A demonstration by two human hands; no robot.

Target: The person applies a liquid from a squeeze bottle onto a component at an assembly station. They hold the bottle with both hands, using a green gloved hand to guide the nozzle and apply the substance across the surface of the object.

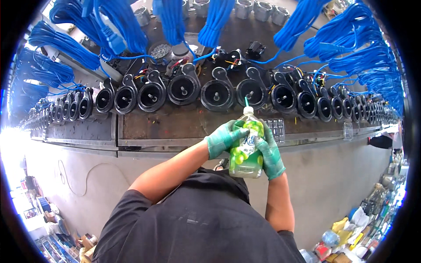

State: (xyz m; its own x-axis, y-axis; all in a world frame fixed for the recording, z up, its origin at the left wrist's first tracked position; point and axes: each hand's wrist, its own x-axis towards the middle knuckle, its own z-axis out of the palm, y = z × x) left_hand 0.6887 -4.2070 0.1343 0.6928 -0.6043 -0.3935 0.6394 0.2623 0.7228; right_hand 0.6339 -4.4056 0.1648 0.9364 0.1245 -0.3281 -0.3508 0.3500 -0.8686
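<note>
Both of my hands wear green gloves and grip a clear plastic bottle (246, 163) with a green, grape-patterned label. My left hand (224, 139) wraps the bottle's left side near the shoulder; my right hand (272, 153) closes round its right side. From the white cap rises a thin green tube (246, 101), its tip pointing away from me. That tip overlaps the near rim of a round black housing (251, 94) with a metal shaft in its middle; whether they touch I cannot tell. Another black housing (217, 94) stands just to the left.
A long row of similar black housings runs along the workbench (162, 127). Bundles of blue cable (215, 22) hang above it. Behind the row sit a tub of small metal parts (160, 51) and several metal cylinders (263, 11). A clear plastic tray (275, 129) lies by the bench edge.
</note>
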